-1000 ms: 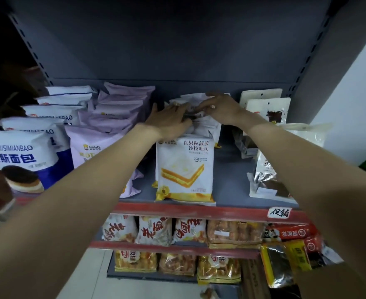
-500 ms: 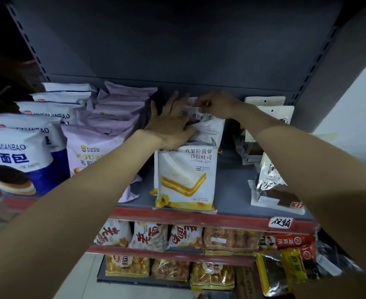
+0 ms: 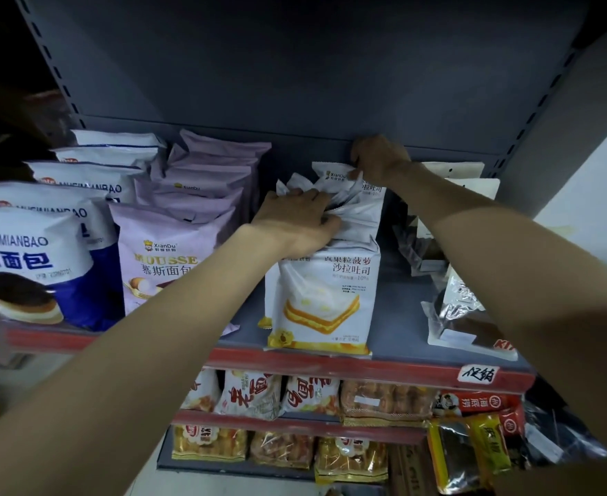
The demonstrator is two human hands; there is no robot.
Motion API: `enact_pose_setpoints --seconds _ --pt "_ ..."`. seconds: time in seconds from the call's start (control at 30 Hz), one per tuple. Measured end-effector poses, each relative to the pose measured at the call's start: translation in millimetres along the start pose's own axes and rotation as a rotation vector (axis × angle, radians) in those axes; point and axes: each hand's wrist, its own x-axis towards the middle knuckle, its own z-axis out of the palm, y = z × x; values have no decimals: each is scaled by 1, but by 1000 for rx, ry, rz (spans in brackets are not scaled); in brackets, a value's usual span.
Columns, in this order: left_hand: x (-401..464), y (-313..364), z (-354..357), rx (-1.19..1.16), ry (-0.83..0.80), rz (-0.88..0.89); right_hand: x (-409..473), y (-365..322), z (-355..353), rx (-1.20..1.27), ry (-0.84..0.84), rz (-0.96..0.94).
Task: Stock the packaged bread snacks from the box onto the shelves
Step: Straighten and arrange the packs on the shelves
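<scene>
Shelf: grey metal shelf (image 3: 398, 316), red front strip, dim aisle.
Toast packs: white row (image 3: 325, 298) mid-shelf.
Left hand (image 3: 295, 223): curled over pack tops.
Right hand (image 3: 379, 162): pinches rear pack.
Hidden: rear packs' labels.

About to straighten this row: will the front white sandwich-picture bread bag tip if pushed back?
Probably. The white sandwich-picture bread bag stands upright on a narrow base, leaning on bags behind. Its puffy, creased film suggests it is light and soft, so the left hand should push low.
</scene>
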Motion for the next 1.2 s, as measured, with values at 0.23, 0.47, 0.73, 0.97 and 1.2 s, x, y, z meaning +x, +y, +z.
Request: enact_pose_setpoints --seconds 0.23,0.47,0.73,0.97,1.2 --pt "-1 1 0 -1 6 9 2 -3 -4 81 108 -34" --pt "0 1 1 6 24 14 6 -36 -15 15 162 -181" --pt "1 0 1 11 32 25 6 -42 -19 -50 164 -157" --pt "3 -1 1 -15 47 13 3 -35 -12 33 149 -113" --pt "4 -2 2 -22 50 1 -9 -27 -28 218 160 -193"
